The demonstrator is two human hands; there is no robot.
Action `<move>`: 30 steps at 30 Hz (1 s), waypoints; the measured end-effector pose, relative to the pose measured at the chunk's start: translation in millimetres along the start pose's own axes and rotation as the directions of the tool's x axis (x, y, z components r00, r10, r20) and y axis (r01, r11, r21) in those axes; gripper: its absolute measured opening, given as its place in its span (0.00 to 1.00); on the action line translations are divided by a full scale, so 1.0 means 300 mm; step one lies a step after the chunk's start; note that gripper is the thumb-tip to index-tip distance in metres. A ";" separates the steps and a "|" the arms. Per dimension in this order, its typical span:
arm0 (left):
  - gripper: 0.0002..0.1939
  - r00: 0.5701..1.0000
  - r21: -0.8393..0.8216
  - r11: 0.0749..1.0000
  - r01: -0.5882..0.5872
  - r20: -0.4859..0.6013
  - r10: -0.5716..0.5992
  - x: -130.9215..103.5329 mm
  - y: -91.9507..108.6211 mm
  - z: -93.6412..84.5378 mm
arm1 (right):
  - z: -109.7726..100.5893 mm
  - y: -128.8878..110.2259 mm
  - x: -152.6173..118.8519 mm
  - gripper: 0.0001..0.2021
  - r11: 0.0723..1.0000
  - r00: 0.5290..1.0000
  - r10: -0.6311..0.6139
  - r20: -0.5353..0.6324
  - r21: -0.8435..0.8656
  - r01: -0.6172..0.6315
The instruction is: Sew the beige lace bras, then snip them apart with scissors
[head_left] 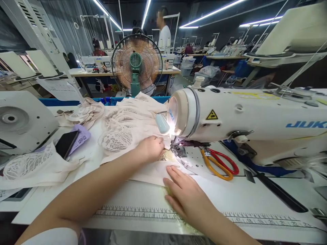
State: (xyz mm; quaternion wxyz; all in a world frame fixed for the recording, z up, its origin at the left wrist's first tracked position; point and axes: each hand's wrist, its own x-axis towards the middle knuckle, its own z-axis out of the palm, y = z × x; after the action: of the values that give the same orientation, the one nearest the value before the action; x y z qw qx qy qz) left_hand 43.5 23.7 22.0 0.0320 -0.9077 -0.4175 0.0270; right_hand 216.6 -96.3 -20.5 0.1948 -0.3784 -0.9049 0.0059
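My left hand (150,149) is closed on pale beige fabric (150,172) just left of the lit needle area of the sewing machine (217,112). My right hand (186,190) lies open, its fingers spread, with the fingertips on the fabric's near right edge. Between the hands, a yellowish patch (167,155) shows beside the presser foot (174,147). Behind my left hand lie several overlapping lace-patterned pieces (116,139) of the same pale colour. What exactly the left fingers pinch is partly hidden by the hand.
Scissors (219,166) with red and orange handles lie right of the needle. Beyond them is a black-handled tool (282,194). A printed ruler (138,214) runs along the front edge. At left are a phone (66,143) and more lace (28,165). A fan (135,61) stands behind.
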 end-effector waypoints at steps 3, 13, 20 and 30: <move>0.13 0.999 0.008 1.000 0.019 -0.038 -0.018 -0.045 0.015 -0.027 | -0.009 -0.002 0.009 0.10 0.999 0.999 0.045 0.022 0.030 -0.046; 0.11 0.992 0.084 0.994 0.065 0.104 -0.074 -0.243 0.026 -0.069 | -0.017 -0.022 -0.007 0.05 0.994 0.993 0.104 0.048 0.032 -0.105; 0.09 0.994 -0.019 0.999 0.051 0.093 -0.049 -0.201 0.102 -0.141 | 0.002 -0.013 0.012 0.05 0.993 0.990 0.100 0.096 0.052 -0.105; 0.15 0.963 -0.081 0.961 -0.265 0.033 0.269 -0.212 0.098 0.000 | -0.063 0.010 -0.027 0.11 0.998 0.999 -0.038 0.024 -0.048 0.040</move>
State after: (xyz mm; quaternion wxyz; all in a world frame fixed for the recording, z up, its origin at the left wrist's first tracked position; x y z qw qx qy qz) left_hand 24.4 -43.7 21.1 -0.0154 -0.9555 -0.2926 0.0350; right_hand 230.6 -102.4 -6.2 0.1750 -0.3652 -0.9142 -0.0155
